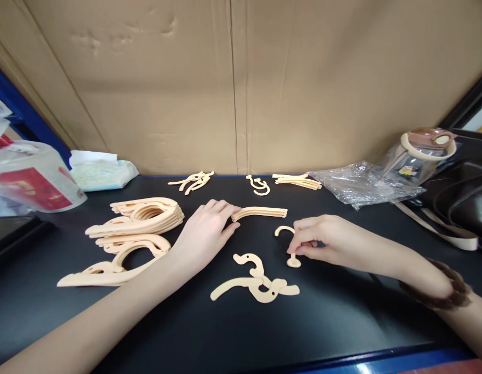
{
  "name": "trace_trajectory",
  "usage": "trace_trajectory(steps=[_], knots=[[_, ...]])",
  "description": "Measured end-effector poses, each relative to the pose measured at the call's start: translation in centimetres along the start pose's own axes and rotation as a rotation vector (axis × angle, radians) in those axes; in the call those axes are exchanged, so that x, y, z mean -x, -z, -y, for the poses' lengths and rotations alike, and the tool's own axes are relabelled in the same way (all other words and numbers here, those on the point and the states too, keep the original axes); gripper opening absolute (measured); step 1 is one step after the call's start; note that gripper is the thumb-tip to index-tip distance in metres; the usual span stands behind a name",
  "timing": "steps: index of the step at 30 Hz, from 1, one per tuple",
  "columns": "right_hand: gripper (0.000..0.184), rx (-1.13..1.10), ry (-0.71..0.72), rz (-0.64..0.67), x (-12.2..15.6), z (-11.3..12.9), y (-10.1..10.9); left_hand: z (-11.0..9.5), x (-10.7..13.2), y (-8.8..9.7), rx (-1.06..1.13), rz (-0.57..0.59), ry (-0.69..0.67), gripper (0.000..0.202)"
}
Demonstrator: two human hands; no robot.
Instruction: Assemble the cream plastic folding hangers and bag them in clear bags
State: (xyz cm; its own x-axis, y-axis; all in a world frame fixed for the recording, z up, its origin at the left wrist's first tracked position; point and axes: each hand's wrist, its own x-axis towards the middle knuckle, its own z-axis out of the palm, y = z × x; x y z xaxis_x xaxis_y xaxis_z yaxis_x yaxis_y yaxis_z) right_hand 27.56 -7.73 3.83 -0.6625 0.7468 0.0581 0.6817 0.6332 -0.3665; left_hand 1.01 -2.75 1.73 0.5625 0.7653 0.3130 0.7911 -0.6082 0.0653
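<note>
My left hand (211, 223) has its thumb and fingers closed around the left end of a slim, slightly curved cream hanger arm piece (262, 212); it looks like a few strips stacked together. In my right hand (316, 239) is a cream hanger hook (284, 229), pinched between thumb and fingers. The hook's curved end points left, and its round base (294, 261) shows below the fingertips. Between my hands and closer to me lie loose curved hanger parts (264, 293), overlapping on the black tabletop (241, 337).
Folded hangers (147, 221) are stacked at left. Along the back lie more hanger pieces (194, 182), hooks (258, 185) and strips (297, 181). A tissue pack (102, 174) and plastic tub (41, 176) stand back left; clear plastic wrap (353, 182) and a bottle (418, 156) back right.
</note>
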Motion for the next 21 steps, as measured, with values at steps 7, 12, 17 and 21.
trace_trajectory(steps=[7, 12, 17, 21], knots=[[0.013, 0.162, -0.216, -0.150, -0.3, -0.4, 0.3, -0.3, -0.2, 0.4, 0.068, -0.043, 0.024, 0.011], [0.039, 0.240, -0.325, -0.136, -0.8, 0.7, -0.5, -0.2, 0.0, 0.1, 0.111, -0.108, 0.016, 0.011], [0.017, 0.175, -0.330, -0.028, -0.5, 1.2, -0.5, -0.6, 0.1, 0.4, 0.380, -0.180, 0.116, 0.017], [0.010, 0.160, -0.319, 0.011, -0.3, 1.0, -0.2, -0.9, 0.1, 1.2, 0.674, -0.196, 0.269, 0.024]])
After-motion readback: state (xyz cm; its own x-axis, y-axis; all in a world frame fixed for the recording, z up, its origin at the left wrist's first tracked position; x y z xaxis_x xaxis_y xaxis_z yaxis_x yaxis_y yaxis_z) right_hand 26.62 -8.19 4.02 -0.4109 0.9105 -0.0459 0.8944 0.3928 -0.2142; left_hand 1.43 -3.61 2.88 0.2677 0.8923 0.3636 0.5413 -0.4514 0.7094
